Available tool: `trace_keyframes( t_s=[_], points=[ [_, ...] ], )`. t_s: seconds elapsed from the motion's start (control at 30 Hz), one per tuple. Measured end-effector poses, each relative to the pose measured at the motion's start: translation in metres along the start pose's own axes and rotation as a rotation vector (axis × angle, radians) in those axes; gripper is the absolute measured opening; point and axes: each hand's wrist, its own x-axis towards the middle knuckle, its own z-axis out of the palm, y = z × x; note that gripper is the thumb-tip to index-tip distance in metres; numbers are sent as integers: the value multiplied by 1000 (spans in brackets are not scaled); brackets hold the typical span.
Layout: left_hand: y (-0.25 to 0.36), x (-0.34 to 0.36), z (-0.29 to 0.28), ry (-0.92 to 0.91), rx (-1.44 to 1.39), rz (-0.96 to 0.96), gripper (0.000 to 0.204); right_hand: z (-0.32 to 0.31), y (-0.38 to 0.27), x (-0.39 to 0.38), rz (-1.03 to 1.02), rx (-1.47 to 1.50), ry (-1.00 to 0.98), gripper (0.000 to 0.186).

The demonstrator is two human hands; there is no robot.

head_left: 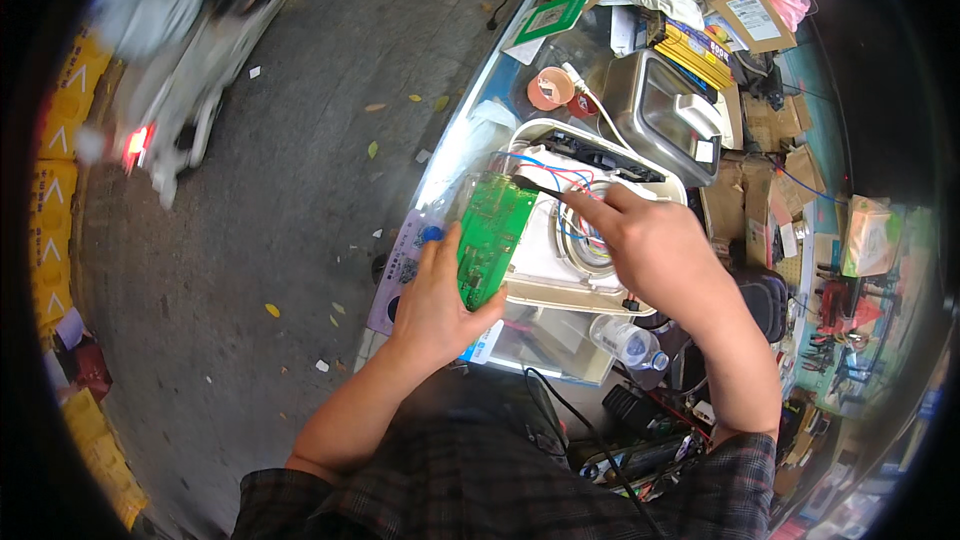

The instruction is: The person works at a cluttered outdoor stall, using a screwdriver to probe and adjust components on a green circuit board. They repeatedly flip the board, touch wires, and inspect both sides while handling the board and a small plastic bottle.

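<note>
My left hand point(435, 320) grips a green circuit board point(490, 235) by its long edge and lower end, tilted over an open white-cased appliance point(545, 280). My right hand point(650, 250) is closed on a slim black tool point(540, 189), whose end reaches the board's upper right corner. Red, blue and white wires point(568, 176) loop inside the casing just right of the board, partly hidden by my right hand. A purple panel point(395, 275) lies partly behind my left hand.
A steel box point(660, 115), pink cup point(550, 88), cardboard boxes point(750, 10) and tools point(840, 320) crowd the glass counter. A plastic bottle point(630, 345) lies near my right forearm. Left of the counter is pavement point(260, 240) with a blurred scooter point(190, 60) and yellow blocks point(55, 240).
</note>
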Motion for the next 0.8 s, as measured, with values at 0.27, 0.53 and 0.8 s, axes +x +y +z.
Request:
trace_keyframes(
  t_s=[0.27, 0.53, 0.8],
  points=[
    [5, -1, 1, -1, -38, -38, 97, 4, -1, -4, -6, 44, 30, 57],
    [5, -1, 3, 15, -61, -14, 94, 1, -4, -5, -23, 57, 27, 60],
    [4, -2, 6, 41, -26, 17, 94, 13, 4, -6, 22, 117, 35, 56]
  ],
)
